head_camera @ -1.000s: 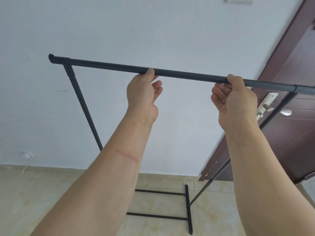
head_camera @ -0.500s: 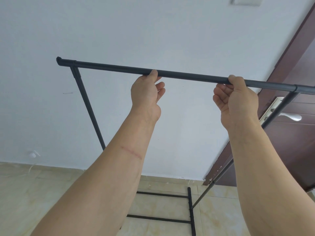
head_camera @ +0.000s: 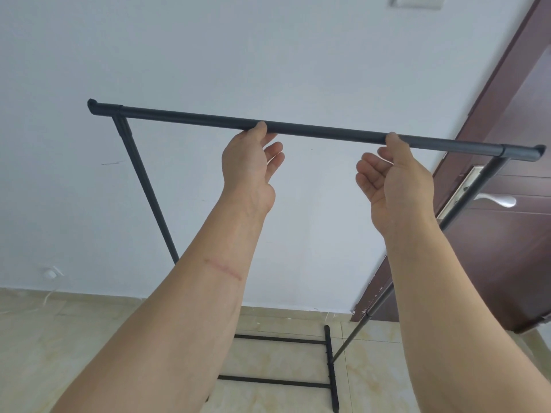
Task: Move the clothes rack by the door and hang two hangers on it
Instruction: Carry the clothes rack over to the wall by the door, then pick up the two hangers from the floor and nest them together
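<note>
Both hands loosened on the clothes rack point(head_camera: 313, 131) — fingers mostly hidden.

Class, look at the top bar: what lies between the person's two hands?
In the head view, only bare top bar runs between the left hand and right hand; no hangers.

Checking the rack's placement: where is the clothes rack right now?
In the head view, the clothes rack stands against the white wall, its right end beside the brown door, with both hands at its top bar.
</note>
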